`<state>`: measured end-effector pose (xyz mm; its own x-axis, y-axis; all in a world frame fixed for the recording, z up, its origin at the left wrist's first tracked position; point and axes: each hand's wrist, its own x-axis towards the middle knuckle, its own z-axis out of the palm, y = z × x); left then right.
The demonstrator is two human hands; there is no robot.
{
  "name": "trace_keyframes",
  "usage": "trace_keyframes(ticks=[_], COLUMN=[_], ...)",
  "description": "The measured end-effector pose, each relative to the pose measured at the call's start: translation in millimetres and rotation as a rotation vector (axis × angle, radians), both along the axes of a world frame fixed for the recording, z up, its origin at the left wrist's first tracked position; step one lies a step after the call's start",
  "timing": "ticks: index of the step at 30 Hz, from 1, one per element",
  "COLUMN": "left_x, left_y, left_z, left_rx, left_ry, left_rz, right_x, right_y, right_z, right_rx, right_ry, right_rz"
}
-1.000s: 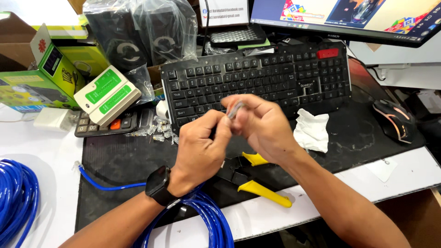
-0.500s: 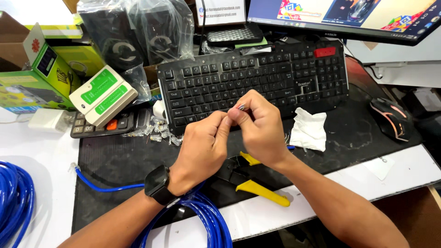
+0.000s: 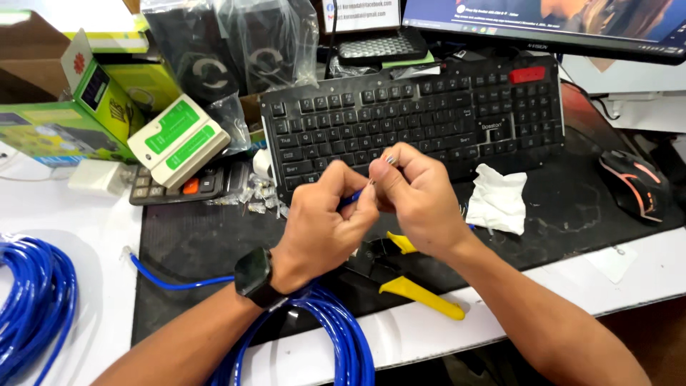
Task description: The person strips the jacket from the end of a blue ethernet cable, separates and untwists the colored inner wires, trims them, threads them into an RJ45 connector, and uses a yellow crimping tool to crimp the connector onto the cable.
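Observation:
My left hand (image 3: 321,218) pinches the end of a blue network cable (image 3: 350,198) just in front of the black keyboard (image 3: 411,121). My right hand (image 3: 418,193) holds the cable's bared wire tips (image 3: 389,159) between thumb and forefinger, and the tips stick up above the fingers. Both hands touch each other. A black smartwatch (image 3: 252,275) sits on my left wrist. The blue cable runs down under my left forearm in loops (image 3: 336,336). A crimping tool with yellow handles (image 3: 411,286) lies on the black mat (image 3: 193,257) right below my hands.
A green-and-white cable tester (image 3: 179,139) rests on a calculator (image 3: 182,187) at left, with several clear connectors (image 3: 257,194) beside it. A blue cable coil (image 3: 32,307) lies far left. A crumpled white tissue (image 3: 498,204) and a black mouse (image 3: 636,184) are at right. Monitor (image 3: 543,21) behind.
Both hands have stayed together in front of the keyboard. The fingers have shifted along the cable end, and the wire tips now stick up above my right fingers.

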<state>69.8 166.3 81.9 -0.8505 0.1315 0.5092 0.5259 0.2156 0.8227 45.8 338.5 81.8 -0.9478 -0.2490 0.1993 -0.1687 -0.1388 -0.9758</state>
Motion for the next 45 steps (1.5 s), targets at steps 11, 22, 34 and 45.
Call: trace_keyframes(ticks=[11, 22, 34, 45], left_x=[2.5, 12.0, -9.8, -4.6], left_y=[28.2, 41.6, 19.2, 12.1], left_z=[14.7, 4.8, -11.6, -9.2], left_rx=[0.208, 0.174, 0.186, 0.279], left_ry=[-0.488, -0.192, -0.257, -0.241], left_rz=[-0.091, 0.024, -0.156, -0.201], right_x=[4.6, 5.8, 4.4, -2.9], right_y=[24.7, 32.8, 21.5, 22.7], right_z=[8.2, 15.0, 18.8, 22.2], right_rx=[0.373, 0.206, 0.535, 0.377], right_ry=[0.422, 0.121, 0.641, 0.273], right_rz=[-0.175, -0.019, -0.157, -0.076])
